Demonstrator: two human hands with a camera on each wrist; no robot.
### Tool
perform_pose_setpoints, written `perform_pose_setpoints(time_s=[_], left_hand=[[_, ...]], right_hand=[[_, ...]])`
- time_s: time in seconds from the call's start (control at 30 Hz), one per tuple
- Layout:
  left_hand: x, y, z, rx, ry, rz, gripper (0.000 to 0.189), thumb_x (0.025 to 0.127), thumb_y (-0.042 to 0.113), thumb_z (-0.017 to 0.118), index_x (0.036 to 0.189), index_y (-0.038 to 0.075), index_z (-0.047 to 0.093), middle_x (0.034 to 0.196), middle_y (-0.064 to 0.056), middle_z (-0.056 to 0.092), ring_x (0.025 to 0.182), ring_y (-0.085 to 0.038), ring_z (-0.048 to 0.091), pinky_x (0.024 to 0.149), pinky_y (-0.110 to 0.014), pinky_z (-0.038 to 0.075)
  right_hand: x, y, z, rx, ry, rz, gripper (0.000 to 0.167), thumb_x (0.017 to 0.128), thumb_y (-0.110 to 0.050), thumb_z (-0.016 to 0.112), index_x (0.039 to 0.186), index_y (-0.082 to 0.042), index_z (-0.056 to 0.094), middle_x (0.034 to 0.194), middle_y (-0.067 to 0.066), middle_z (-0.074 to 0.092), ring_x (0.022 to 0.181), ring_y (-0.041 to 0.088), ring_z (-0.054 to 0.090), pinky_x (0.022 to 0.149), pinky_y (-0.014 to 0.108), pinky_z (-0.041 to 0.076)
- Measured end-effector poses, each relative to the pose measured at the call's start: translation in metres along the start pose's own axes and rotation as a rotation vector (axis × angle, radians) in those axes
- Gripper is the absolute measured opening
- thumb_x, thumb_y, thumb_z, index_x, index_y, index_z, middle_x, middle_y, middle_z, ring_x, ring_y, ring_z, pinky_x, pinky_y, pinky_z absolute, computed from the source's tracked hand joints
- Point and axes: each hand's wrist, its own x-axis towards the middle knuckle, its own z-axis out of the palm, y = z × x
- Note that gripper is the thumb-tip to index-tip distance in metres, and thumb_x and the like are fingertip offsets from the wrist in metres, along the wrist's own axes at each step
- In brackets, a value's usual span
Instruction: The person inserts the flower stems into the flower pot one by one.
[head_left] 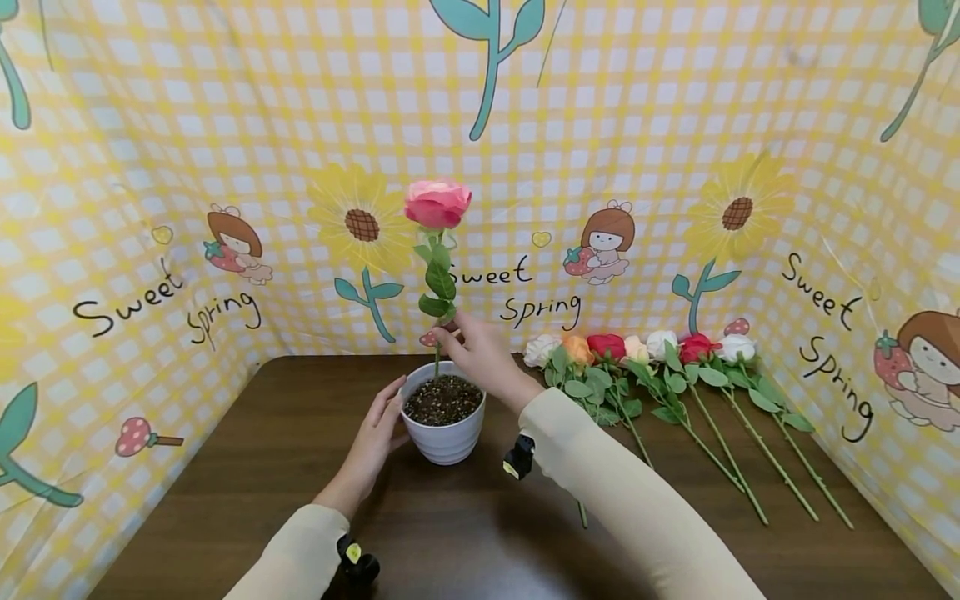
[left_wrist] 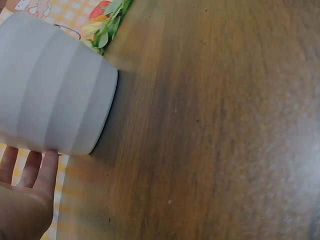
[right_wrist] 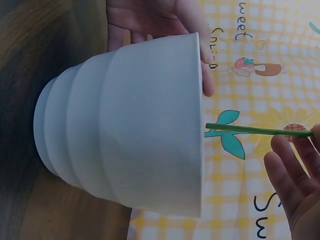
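A pink rose (head_left: 438,205) with green leaves stands upright over the white ridged flower pot (head_left: 444,442), which is filled with dark soil (head_left: 444,400). My right hand (head_left: 472,346) pinches its stem below the leaves. In the right wrist view, the lower tip of the green stem (right_wrist: 240,129) shows just above the pot's rim. Against the pot's left side rests my left hand (head_left: 381,433), its fingers fairly straight. The left wrist view has these fingers (left_wrist: 46,172) touching the ridged wall.
Several cut roses lie in a row on the right of the brown wooden table (head_left: 247,483), including a white rose (head_left: 542,350), an orange rose (head_left: 577,350) and a red rose (head_left: 699,347). A yellow checked cloth (head_left: 637,100) hangs behind and at both sides.
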Motion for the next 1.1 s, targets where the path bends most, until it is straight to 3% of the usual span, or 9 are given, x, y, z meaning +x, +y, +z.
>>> perform_pose_setpoints(time_s=[0.2, 0.47, 0.83, 1.1], left_hand=[[-0.001, 0.003, 0.002, 0.000, -0.004, -0.007, 0.054, 0.110, 0.040, 0.035, 0.158, 0.018, 0.025, 0.161, -0.014, 0.023, 0.137, -0.035, 0.032, 0.107, -0.064, 0.034], [-0.001, 0.003, 0.001, 0.008, -0.007, -0.006, 0.055, 0.110, 0.041, 0.035, 0.159, 0.018, 0.025, 0.162, -0.015, 0.021, 0.139, -0.035, 0.030, 0.107, -0.065, 0.032], [-0.001, 0.003, 0.001, 0.005, -0.009, 0.000, 0.054, 0.110, 0.040, 0.035, 0.158, 0.017, 0.025, 0.162, -0.015, 0.021, 0.139, -0.034, 0.030, 0.107, -0.065, 0.033], [0.001, -0.001, -0.001, 0.011, 0.003, -0.003, 0.055, 0.109, 0.044, 0.038, 0.157, 0.018, 0.028, 0.160, -0.013, 0.024, 0.139, -0.033, 0.031, 0.106, -0.064, 0.035]], right_hand=[[0.002, 0.004, 0.007, 0.036, -0.028, 0.016, 0.012, 0.105, -0.021, 0.056, 0.108, -0.011, 0.060, 0.104, 0.003, 0.073, 0.084, 0.014, 0.068, 0.065, 0.026, 0.053], [0.004, 0.014, 0.019, -0.043, -0.015, 0.024, 0.013, 0.104, -0.026, 0.059, 0.104, -0.013, 0.062, 0.091, 0.002, 0.069, 0.077, 0.010, 0.066, 0.062, 0.023, 0.052], [0.007, 0.019, 0.031, -0.148, 0.007, -0.006, 0.011, 0.103, -0.025, 0.061, 0.102, -0.014, 0.064, 0.090, -0.005, 0.067, 0.080, 0.008, 0.062, 0.068, 0.022, 0.050], [0.003, 0.027, 0.039, -0.168, 0.007, 0.029, 0.012, 0.102, -0.027, 0.063, 0.104, -0.015, 0.064, 0.090, -0.004, 0.068, 0.079, 0.007, 0.062, 0.069, 0.022, 0.051]])
